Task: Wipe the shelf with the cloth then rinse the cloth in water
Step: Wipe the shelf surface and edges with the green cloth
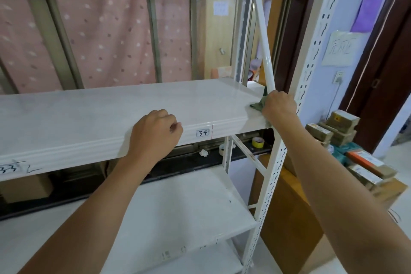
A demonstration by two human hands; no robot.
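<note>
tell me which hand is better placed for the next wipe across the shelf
Right. The right hand grips the green cloth at the right end of the shelf, ready to sweep leftward. The left hand rests curled on the front edge, holding nothing.

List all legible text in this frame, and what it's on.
"3-4": label on the shelf front edge.
"3-3", seemingly: handwriting on the same edge, far left, cut off.
Wall sheet: handwritten characters, too blurred to read.
Cabinet paper, box labels, lower-shelf marks: too small or blurred.
</note>
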